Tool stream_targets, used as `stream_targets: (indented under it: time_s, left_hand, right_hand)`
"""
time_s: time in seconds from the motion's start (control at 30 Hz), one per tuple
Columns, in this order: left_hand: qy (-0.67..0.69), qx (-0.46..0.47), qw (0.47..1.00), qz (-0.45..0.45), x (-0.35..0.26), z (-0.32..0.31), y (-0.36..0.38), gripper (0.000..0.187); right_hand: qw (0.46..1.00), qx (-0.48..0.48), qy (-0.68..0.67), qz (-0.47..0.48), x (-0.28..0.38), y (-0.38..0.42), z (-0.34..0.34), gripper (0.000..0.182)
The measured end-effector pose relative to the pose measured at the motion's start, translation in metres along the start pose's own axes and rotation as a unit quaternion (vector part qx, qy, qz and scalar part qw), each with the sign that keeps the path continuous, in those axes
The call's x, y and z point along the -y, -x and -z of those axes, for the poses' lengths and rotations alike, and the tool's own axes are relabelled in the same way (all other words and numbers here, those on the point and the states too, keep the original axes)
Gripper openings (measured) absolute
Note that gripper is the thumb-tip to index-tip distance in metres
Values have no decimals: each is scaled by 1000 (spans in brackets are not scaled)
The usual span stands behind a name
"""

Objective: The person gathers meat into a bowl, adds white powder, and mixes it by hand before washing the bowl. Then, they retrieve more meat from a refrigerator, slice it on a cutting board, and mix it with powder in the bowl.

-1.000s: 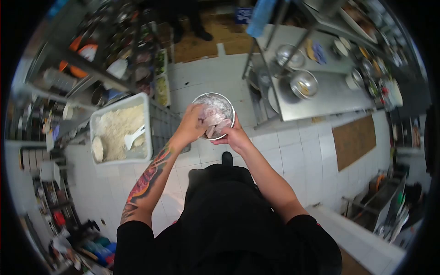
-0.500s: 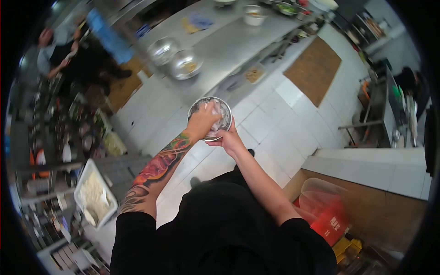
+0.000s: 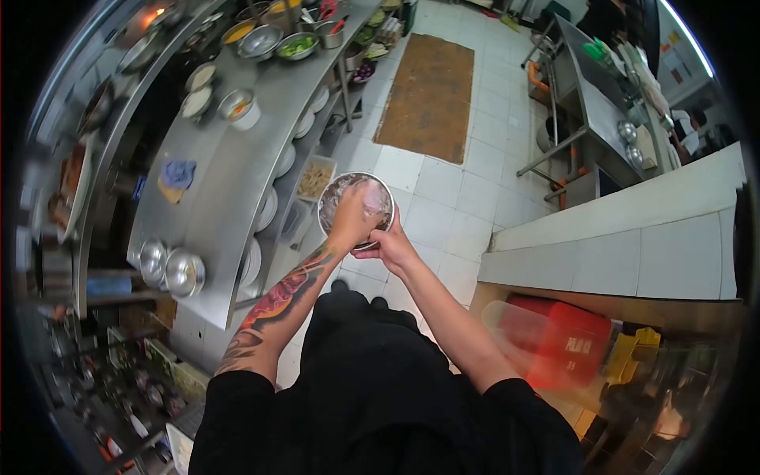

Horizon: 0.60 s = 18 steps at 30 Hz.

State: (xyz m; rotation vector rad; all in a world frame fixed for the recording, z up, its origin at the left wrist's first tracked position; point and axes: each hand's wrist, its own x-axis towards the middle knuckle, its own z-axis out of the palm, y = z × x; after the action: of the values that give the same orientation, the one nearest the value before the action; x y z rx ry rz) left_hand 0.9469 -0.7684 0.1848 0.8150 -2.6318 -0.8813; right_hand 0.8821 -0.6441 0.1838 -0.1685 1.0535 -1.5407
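Observation:
A round metal bowl is held up in front of my body, with pale pinkish, white-coated food inside. My right hand grips its near right side, thumb by the rim and fingers underneath. Reaching in from the left, my left hand has its fingers down in the bowl, curled against the coated food. Its fingertips are partly hidden, and what kind of food this is cannot be made out.
Along my left runs a steel table with metal bowls, a blue cloth and plates on its lower shelf. Ahead, a brown mat lies on white tiles. A low tiled wall and red container are at right. People work beyond.
My body has turned right, so the steel table now lies along my left and the mat straight ahead. The bowl stays in my hands, with my left hand still inside it.

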Motion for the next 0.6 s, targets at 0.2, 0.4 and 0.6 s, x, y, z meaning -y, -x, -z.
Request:
stream_targets:
  time_s: [0.2,0.4,0.6]
  left_hand:
    - [-179,36,963,-197,-5,-22,-127,46]
    - [97,198,940,-260,17,-13,-291,79]
    - [-36,248,940,-230,-25,-28,-406,72]
  right_hand:
    - [994,-98,-27,45,63,-94,53,99]
    - [991,-108,-37,63,176,-159,106,96]
    - [989,-103,-52,97,262,-225,124,89]
